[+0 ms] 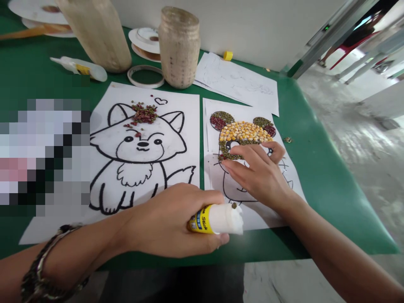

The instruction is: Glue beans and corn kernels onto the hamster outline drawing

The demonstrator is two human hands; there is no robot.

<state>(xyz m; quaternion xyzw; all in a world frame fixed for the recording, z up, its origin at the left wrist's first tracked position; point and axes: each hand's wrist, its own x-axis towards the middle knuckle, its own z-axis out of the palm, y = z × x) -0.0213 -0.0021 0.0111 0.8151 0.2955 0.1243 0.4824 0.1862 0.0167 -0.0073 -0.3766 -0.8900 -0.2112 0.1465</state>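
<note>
My left hand [176, 221] is wrapped round a glue stick [202, 219]. Its white end is uncapped and points right, and a small dark bean [234, 205] clings to its upper edge. My right hand [261, 172] is bent over an animal drawing [232, 185], thumb and forefinger close together at the left cheek in a pinch. Whatever lies between those fingertips is too small to make out. Yellow corn kernels [246, 131] cover the drawing's forehead, with green and red beans in the ears and a green band around the eyes. My right hand hides part of the face.
A fox drawing [142, 172] lies left, with a heap of red and green beans [144, 114] on it. Behind stand two jars [179, 48] [97, 33], a tape roll [145, 77], a glue bottle [80, 68], a yellow cap [227, 55] and more paper [236, 78].
</note>
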